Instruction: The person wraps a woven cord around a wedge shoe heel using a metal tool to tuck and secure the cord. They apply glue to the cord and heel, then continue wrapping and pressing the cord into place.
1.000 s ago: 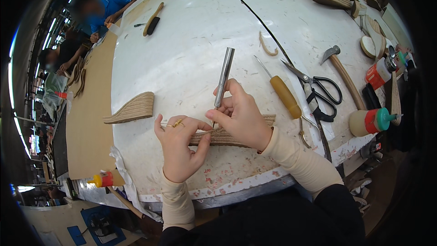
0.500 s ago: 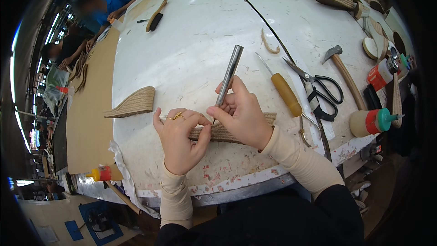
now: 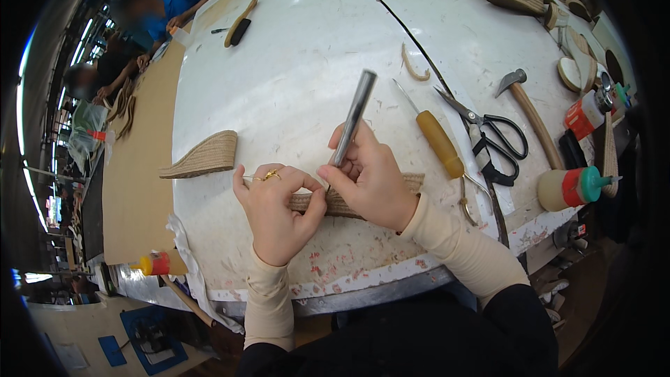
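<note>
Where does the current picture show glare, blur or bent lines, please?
Head view: pale glare washes the glossy white flat tabletop; head view: the slim silver metal rod-shaped tool in the bare right hand looks slightly blurred; head view: the tabletop's front edge curves, and the corners fall black.

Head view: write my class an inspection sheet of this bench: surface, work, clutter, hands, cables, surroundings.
Surface: white table, scuffed, red marks near the front.
Work: braided wedge, metal tool, second wedge lying left.
Clutter: awl, scissors, hammer and green-capped bottle right; brush farther off, left.
Hands: left hand at the braided wedge; right hand gripping the metal tool.
Cables: nothing seen near the hands.
Surroundings: person in blue and person in black, upper left; shoe parts, upper right.
</note>
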Tool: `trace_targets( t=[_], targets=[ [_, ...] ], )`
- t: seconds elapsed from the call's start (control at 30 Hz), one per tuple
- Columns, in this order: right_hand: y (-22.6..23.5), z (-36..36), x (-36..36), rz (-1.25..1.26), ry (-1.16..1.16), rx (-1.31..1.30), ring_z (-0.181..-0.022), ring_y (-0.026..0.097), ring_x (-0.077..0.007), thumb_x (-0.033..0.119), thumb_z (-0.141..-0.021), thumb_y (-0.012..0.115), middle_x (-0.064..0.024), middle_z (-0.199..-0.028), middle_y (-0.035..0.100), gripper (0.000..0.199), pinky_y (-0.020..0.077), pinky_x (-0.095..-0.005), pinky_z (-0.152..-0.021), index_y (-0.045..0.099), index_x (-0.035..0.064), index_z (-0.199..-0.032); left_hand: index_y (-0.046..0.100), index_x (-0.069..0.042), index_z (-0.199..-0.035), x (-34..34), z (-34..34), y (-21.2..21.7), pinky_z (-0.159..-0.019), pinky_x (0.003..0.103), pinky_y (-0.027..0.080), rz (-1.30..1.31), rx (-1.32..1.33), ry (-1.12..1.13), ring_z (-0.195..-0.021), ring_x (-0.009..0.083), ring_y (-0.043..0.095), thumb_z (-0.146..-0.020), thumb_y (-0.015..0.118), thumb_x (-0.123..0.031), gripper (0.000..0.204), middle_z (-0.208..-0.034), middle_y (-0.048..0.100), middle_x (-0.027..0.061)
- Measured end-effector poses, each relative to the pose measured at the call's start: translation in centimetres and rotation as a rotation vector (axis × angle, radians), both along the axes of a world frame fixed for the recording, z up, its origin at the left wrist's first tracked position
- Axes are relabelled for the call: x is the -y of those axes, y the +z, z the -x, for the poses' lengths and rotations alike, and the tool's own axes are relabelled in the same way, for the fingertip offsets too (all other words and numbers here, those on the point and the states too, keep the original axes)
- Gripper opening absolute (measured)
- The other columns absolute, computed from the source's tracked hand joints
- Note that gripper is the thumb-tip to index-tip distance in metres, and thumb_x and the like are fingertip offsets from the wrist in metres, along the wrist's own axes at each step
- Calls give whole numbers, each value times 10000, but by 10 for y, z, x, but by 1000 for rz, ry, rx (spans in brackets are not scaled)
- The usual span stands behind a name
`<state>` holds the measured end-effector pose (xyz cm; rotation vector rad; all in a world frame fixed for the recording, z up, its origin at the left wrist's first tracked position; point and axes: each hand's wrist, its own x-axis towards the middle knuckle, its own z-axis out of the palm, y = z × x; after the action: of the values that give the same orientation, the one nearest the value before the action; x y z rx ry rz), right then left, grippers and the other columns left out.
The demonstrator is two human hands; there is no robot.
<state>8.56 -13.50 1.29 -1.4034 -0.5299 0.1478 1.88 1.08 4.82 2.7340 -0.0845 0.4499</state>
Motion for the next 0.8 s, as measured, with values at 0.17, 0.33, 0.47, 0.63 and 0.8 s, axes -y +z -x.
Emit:
trace_targets(
  t=[0.17, 0.33, 0.47, 0.63, 0.8],
  targets=[
    [-1, -1, 5, -16, -10, -28, -613, 517, -15, 0, -857, 674, -14, -719, 576, 313, 398, -177, -519, 436, 24, -1058, 644, -173, -687, -1, 0, -2, -1069, 559, 161, -20, 33, -15, -932, 215, 577, -716, 693, -194, 61, -740, 634, -38],
    [-1, 1, 4, 6, -5, 31, -609, 519, -15, 0, -857, 675, -16, -692, 583, 305, 398, -178, -518, 441, 25, -1050, 645, -178, -685, -2, 0, -2, -1069, 552, 165, -34, 30, -22, -934, 214, 579, -717, 694, -194, 60, -734, 634, -40],
    [-1, 2, 4, 2, 3, 30, -600, 524, -20, 1, -859, 673, -19, -689, 588, 298, 399, -180, -512, 441, 26, -1045, 647, -177, -689, -1, 0, -2, -1068, 551, 169, -41, 52, -19, -934, 214, 581, -718, 695, -192, 57, -735, 636, -38],
    [0, 3, 4, -20, 37, -10, -603, 525, -19, -2, -864, 662, -16, -693, 589, 289, 400, -178, -517, 439, 26, -1046, 652, -171, -702, -2, 0, -2, -1061, 562, 177, -48, 46, -28, -931, 219, 580, -718, 693, -190, 48, -743, 639, -34],
    [0, 2, 5, -25, 11, -13, -607, 647, -149, -7, -851, 640, -102, -701, 612, 273, 478, -267, -539, 436, -3, -1033, 655, -167, -707, -2, 0, -1, -1062, 567, 177, -60, 35, -33, -928, 222, 579, -717, 688, -185, 39, -746, 640, -33]
  ],
)
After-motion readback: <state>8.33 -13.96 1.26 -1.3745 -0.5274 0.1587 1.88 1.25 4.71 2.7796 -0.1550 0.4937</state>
